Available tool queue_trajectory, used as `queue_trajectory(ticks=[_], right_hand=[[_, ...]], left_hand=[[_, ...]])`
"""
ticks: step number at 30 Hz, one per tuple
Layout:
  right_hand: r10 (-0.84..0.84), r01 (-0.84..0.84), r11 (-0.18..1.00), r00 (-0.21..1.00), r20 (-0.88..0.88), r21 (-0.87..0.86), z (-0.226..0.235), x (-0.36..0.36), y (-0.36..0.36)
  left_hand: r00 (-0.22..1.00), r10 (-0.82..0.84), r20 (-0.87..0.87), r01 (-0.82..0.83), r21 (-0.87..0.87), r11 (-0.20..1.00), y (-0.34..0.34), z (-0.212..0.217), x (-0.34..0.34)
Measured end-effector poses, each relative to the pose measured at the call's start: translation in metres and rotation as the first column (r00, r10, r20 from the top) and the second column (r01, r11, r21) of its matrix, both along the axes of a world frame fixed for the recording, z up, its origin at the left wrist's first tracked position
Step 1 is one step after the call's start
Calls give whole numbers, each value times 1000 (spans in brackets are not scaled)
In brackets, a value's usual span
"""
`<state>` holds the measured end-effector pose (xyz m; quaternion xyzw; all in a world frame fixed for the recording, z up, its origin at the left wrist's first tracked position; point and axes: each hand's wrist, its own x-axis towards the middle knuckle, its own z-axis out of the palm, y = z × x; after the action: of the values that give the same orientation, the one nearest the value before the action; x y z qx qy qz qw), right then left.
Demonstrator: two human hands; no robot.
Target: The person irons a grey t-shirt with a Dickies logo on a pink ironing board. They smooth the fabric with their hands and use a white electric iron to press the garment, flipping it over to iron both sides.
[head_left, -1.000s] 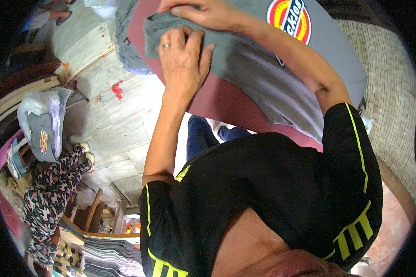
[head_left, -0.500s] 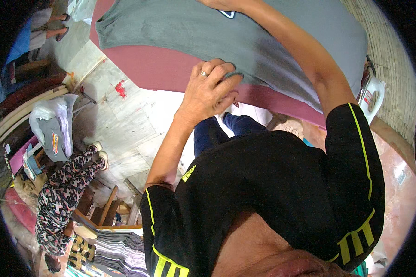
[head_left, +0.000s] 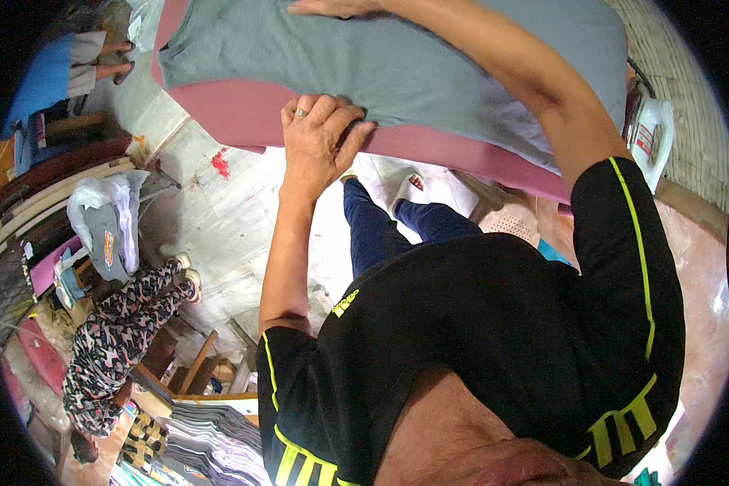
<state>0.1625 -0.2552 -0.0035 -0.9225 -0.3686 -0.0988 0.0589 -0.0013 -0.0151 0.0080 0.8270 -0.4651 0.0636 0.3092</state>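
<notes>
A grey-green T-shirt [head_left: 429,73] lies spread over a pink padded board [head_left: 243,121] in the upper part of the view. My left hand [head_left: 320,138], with a ring on one finger, curls over the shirt's near hem at the board's edge and pinches the cloth. My right hand [head_left: 332,6] rests flat on the shirt at the very top of the picture. Its forearm crosses the cloth from the right, and its fingertips are cut off by the frame.
A white iron [head_left: 648,134] stands at the board's right end. A person in patterned trousers [head_left: 121,324] sits at lower left beside a plastic bag of garments [head_left: 109,223]. Folded clothes [head_left: 202,437] are stacked at the bottom left. Another person [head_left: 65,73] sits upper left.
My left hand slid from on top of the shirt to its near hem. The shirt went from bunched to spread flat. My right hand stayed at the far side.
</notes>
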Motion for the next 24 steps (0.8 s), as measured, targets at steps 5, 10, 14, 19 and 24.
queue_trajectory(ticks=[5,10,14,19,24], right_hand=[[-182,190,958,982,-55,215,36,-161,-51],[-596,591,797,803,7,128,46,-306,-126],[-828,778,515,560,-26,359,31,-415,-185],[-986,909,17,85,-145,417,26,-510,-161],[-934,829,-280,-118,-339,484,12,-534,-145]], left_hand=[[991,-13,134,27,-100,995,-4,-20,-1],[989,10,144,-3,-50,999,-9,-13,-10],[994,39,106,-34,-46,998,-6,-14,-15],[987,29,155,-6,-144,990,-10,-24,-16],[993,27,117,-8,-159,987,-13,-23,-17]])
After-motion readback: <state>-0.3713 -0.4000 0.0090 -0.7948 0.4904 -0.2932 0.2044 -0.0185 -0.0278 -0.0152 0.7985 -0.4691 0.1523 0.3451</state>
